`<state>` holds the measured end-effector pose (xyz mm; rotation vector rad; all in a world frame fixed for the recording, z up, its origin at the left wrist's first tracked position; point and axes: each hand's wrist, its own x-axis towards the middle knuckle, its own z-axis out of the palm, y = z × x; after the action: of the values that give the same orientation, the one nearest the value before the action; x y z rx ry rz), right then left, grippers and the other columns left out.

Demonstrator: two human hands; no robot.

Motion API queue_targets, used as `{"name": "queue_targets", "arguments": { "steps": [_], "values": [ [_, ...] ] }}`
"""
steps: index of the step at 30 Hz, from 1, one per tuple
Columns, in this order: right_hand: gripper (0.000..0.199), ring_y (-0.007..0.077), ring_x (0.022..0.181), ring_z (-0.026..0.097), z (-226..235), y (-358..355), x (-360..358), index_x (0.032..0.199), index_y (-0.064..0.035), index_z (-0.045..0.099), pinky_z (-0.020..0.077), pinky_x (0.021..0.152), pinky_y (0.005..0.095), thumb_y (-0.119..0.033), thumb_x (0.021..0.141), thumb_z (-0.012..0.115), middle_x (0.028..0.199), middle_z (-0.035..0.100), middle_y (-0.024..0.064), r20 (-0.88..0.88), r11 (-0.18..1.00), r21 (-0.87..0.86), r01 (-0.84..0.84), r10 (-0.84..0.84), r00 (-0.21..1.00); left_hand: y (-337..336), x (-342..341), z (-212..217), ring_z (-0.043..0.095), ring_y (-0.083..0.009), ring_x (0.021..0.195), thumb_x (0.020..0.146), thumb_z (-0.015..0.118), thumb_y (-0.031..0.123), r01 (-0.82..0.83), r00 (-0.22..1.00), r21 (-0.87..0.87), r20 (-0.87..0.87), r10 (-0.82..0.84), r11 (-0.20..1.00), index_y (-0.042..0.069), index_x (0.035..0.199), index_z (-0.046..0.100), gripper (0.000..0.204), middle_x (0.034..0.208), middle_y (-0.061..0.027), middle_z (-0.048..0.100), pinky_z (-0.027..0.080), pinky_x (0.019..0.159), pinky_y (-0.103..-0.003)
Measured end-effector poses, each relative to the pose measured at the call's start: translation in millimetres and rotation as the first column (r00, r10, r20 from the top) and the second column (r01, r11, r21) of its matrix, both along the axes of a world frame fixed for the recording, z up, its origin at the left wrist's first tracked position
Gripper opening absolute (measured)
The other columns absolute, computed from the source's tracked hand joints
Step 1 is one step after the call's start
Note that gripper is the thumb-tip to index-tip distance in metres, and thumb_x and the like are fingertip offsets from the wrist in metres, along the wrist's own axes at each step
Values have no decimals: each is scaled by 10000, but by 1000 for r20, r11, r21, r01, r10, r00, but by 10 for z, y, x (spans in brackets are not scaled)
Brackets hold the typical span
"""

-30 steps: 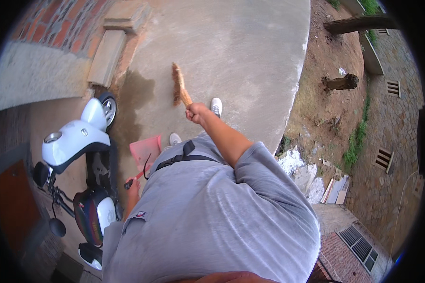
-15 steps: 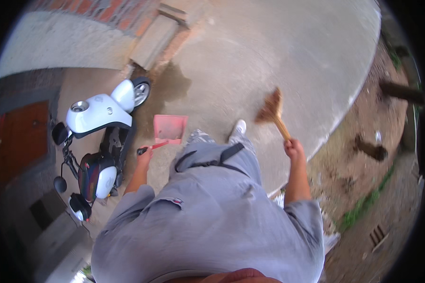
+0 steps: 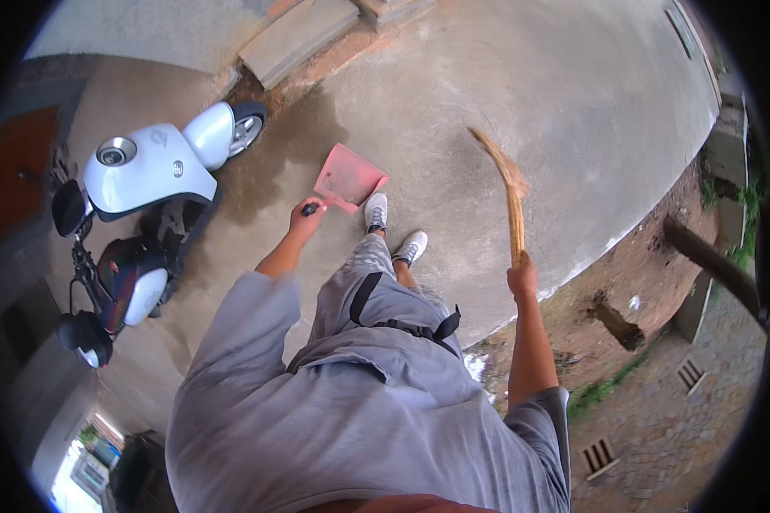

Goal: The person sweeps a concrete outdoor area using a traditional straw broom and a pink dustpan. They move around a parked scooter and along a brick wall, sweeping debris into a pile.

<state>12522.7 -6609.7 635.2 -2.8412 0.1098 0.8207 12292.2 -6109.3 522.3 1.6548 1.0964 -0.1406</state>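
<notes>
My left hand (image 3: pixel 306 218) is closed around the dark grip of a pink dustpan (image 3: pixel 349 176). The pan hangs just ahead of my white shoes, tilted, with dark smudges on its surface. Out to the right, my right hand (image 3: pixel 523 277) grips the handle of a straw broom (image 3: pixel 515 201). Its brown head points away from me and bends to the left over the concrete. Whether the broom's tip touches the ground I cannot tell.
A white scooter (image 3: pixel 148 173) is parked at the left, beside a wet patch (image 3: pixel 287 141) on the concrete. Stone steps (image 3: pixel 299 38) lie at the far left. Bare soil with a stump (image 3: pixel 618 323) and a dark post (image 3: pixel 712 263) borders the concrete on the right.
My view has turned and moved forward. The dustpan has swung in front of my feet and turned. The broom, seen broad before, now shows its narrow side. Both shoes have come into sight.
</notes>
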Motion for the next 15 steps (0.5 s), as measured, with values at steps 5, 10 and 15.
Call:
{"name": "queue_targets", "arguments": {
  "steps": [5, 10, 15],
  "values": [
    [552, 374, 1016, 553, 91, 1389, 604, 1288, -97, 418, 439, 868, 437, -58, 741, 480, 1095, 564, 244, -77, 977, 64, -204, 209, 975, 108, 470, -297, 558, -148, 722, 740, 681, 116, 84, 996, 39, 12, -85, 996, 67, 804, 584, 126, 775, -64, 611, 453, 686, -292],
    [554, 388, 942, 579, -120, 2513, 846, 1283, -56, 405, 461, 825, 453, -44, 735, 485, 985, 595, 252, -169, 949, -92, -303, 285, 943, 190, 464, -746, 579, -149, 780, 741, 667, 70, 16, 985, -4, 170, -15, 1000, 53, 802, 570, 116, 852, -71, 638, 454, 730, -280],
    [652, 403, 818, 598, -176, 2462, 505, 1351, -76, 310, 490, 730, 460, -10, 730, 495, 885, 588, 255, -211, 859, -100, -502, 475, 854, 308, 489, -749, 581, -122, 824, 756, 659, 76, -7, 991, -21, 131, 10, 1000, 64, 816, 575, 104, 888, -54, 662, 453, 751, -274]
  ]
}}
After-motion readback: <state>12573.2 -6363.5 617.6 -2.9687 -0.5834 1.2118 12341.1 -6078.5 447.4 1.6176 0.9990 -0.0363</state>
